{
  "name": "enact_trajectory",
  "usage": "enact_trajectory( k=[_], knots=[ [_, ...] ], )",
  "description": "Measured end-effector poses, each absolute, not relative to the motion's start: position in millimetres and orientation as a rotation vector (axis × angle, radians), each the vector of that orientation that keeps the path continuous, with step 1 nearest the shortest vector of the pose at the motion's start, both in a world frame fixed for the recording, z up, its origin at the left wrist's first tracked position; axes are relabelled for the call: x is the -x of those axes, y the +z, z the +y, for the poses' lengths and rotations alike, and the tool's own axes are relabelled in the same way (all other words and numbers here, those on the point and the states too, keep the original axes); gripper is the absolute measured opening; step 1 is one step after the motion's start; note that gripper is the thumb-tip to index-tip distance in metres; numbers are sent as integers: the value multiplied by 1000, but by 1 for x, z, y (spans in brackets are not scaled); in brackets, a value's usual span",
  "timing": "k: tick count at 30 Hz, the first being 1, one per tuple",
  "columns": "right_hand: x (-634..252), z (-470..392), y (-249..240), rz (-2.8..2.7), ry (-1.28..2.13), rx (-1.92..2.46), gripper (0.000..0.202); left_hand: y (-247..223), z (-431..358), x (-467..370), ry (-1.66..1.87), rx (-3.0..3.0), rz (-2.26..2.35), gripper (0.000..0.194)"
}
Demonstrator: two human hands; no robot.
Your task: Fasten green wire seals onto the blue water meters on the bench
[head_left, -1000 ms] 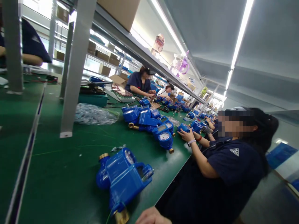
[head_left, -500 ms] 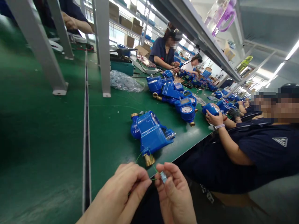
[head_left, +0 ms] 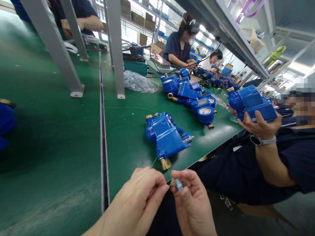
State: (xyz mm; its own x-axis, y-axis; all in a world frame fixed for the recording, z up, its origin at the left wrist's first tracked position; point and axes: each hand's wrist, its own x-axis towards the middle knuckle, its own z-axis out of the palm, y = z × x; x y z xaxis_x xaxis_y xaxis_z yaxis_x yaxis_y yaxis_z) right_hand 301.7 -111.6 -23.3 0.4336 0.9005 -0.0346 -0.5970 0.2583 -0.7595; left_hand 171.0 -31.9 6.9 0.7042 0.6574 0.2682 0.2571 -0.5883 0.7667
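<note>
A blue water meter (head_left: 169,134) with brass threaded ends lies on the green tabletop just beyond my hands. A thin green wire (head_left: 168,165) loops from its near end down to my fingers. My left hand (head_left: 147,193) pinches this wire between thumb and forefinger. Between the thumb and fingers of my right hand (head_left: 193,200) is a small clear, light-blue seal (head_left: 178,185), and the wire runs up to it. The fingertips of both hands are close together at the table's front edge.
Several blue meters (head_left: 197,98) are piled farther back. At right, a co-worker's hand (head_left: 264,126) holds another meter (head_left: 257,101). Grey posts (head_left: 115,49) stand on the green table (head_left: 128,131), near a plastic bag (head_left: 139,82). Part of a blue meter (head_left: 7,121) shows at far left.
The co-worker at right has lifted a blue meter and brought it nearer. My view has shifted slightly left, revealing a meter at the left edge. My hands keep nearly the same pose.
</note>
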Motion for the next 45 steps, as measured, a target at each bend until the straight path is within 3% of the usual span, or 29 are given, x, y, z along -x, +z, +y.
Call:
enact_trajectory(
  k=[16, 23, 26, 40, 45],
  knots=[
    [-299, -116, -34, -727, 856, 1000, 33, 7, -37, -170, 763, -2170, 655, 19],
    [-294, -112, -33, -650, 965, 879, 31, 8, -32, -169, 584, -2050, 681, 21],
    [-292, -110, -31, -758, 848, 930, 30, 6, -30, -167, 522, -2010, 669, 22],
    [-300, -101, -33, -1104, 663, 1136, 47, -5, -23, -166, 404, -1275, 400, 26],
    [-300, -100, -29, -1295, 209, 1352, 21, -1, -20, -165, 405, -1257, 416, 28]
  ],
)
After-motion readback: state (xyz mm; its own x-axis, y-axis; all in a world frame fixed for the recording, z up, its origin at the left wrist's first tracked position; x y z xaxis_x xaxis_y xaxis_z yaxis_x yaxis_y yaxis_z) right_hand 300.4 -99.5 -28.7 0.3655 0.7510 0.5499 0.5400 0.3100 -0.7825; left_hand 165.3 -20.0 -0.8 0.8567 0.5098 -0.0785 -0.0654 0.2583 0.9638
